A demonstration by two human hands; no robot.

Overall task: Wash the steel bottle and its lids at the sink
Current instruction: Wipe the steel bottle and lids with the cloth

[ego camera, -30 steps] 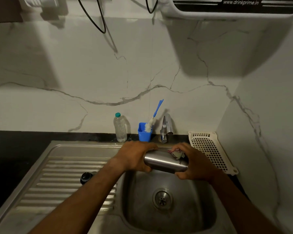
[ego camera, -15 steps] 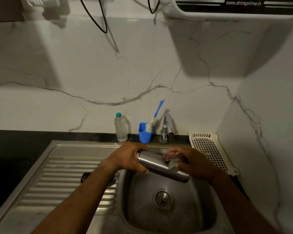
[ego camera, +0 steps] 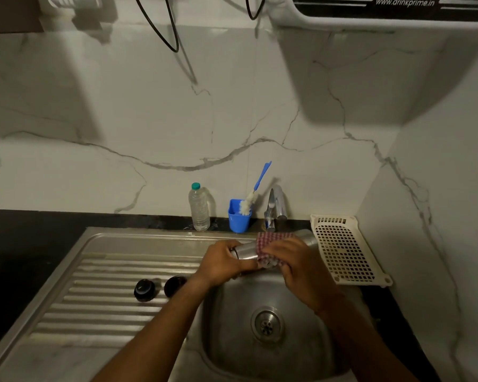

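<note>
At frame centre, above the sink basin [ego camera: 232,343], the left hand [ego camera: 221,261] curls its fingers around the steel bottle [ego camera: 246,250]. The right hand [ego camera: 297,267] clamps a checkered cloth [ego camera: 271,241] on it. Two black lids [ego camera: 144,290] lie on the drainboard [ego camera: 94,315], left of centre.

My left hand [ego camera: 220,261] curls around one end of the bottle [ego camera: 246,250]. My right hand [ego camera: 295,264] grips a cloth [ego camera: 271,239] wrapped around its middle. Both forearms reach forward, angling inward.
</note>
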